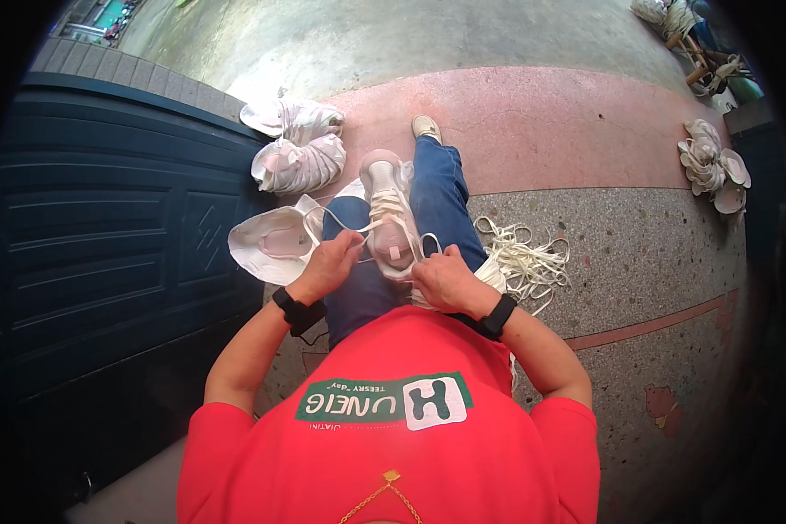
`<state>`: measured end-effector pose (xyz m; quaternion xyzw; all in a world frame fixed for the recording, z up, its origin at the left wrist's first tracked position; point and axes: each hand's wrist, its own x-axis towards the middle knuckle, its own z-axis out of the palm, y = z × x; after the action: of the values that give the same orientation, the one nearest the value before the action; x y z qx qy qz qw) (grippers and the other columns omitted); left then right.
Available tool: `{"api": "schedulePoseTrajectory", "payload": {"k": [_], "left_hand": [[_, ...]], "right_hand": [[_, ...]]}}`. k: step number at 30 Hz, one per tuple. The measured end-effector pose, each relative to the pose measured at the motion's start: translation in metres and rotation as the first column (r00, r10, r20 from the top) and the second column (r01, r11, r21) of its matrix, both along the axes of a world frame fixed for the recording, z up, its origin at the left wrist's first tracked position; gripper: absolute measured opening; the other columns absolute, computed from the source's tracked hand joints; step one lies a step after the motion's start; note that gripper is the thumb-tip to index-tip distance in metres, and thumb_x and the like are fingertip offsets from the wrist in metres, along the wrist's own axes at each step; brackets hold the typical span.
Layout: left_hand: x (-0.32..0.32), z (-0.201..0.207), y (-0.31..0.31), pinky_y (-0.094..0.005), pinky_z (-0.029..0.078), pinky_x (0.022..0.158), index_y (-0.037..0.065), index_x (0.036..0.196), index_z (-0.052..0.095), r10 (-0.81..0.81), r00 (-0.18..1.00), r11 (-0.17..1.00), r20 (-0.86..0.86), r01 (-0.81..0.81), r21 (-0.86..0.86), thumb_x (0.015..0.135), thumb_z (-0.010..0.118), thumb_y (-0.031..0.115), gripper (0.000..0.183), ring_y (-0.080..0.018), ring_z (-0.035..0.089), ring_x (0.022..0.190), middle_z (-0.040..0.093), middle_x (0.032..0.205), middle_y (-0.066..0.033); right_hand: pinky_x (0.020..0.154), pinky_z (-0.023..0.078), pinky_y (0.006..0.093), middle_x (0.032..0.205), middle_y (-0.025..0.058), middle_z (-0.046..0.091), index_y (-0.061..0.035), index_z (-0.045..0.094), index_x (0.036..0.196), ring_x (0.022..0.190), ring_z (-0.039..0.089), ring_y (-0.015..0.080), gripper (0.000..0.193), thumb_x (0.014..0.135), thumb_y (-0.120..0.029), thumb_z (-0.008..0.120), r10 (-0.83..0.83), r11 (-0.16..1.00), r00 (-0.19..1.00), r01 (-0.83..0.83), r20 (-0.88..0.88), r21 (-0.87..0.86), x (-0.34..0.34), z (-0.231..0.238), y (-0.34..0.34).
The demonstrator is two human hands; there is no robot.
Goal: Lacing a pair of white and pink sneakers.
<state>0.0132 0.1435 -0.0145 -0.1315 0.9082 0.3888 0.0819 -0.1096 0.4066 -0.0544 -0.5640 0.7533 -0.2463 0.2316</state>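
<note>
Grey speckled floor (624, 218) is spread along the right side, and the left side is filled by a dark blue panelled door (105, 218). Blue-trousered legs (441, 201) are stretched forward. Pale shoe uppers (299, 162) are piled beyond the left knee; nearer, a white upper (271, 237) is laid beside the left leg. Over the lap, between both hands, a pale pink-and-white shoe (389, 234) is rested, toe pointed away. Loose white laces (528, 262) are heaped beside the right leg. By the left hand (327, 265), a lace strand (371, 226) is pinched between closed fingers. The right hand's (450, 279) fingers are curled at the shoe's rim; whether the lace loop there is gripped cannot be told.
</note>
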Motion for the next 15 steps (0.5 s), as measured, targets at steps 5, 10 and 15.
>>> {"api": "schedulePoseTrajectory", "payload": {"k": [5,10,15], "left_hand": [[-0.003,0.023,-0.012,-0.0248,0.049,0.056,0.001,0.123,0.061,0.151,0.983,0.960,0.106,-0.172,0.222,0.105,0.057,0.009,0.021,-0.0072,0.059,0.061,0.066,0.086,-0.0038],[0.011,0.024,-0.035,-0.0216,0.047,0.050,0.002,0.126,0.061,0.262,0.956,0.913,0.135,-0.291,0.285,0.106,0.054,0.009,0.022,-0.0063,0.057,0.056,0.066,0.088,-0.0047],[0.008,0.030,-0.037,-0.0206,0.045,0.046,0.001,0.124,0.062,0.317,0.934,0.887,0.166,-0.354,0.297,0.106,0.053,0.010,0.022,-0.0058,0.055,0.052,0.065,0.088,-0.0050]], "right_hand": [[0.080,0.044,0.0487,0.076,0.0118,0.069,-0.0091,0.069,0.090,0.075,0.069,0.0351,0.017,0.093,-0.025,0.063,0.047,0.991,0.985,-0.068,0.165,0.119,-0.007,0.026,0.015],[0.085,0.051,0.0482,0.087,0.0186,0.068,-0.0040,0.067,0.090,0.086,0.067,0.0395,0.017,0.091,-0.021,0.065,0.045,0.997,0.893,-0.065,0.447,0.030,0.000,0.054,0.016],[0.091,0.051,0.0508,0.114,0.0239,0.060,0.0022,0.066,0.093,0.112,0.058,0.0448,0.016,0.089,-0.014,0.067,-0.312,0.906,0.926,0.358,0.215,-0.227,0.003,0.005,-0.010]]}}
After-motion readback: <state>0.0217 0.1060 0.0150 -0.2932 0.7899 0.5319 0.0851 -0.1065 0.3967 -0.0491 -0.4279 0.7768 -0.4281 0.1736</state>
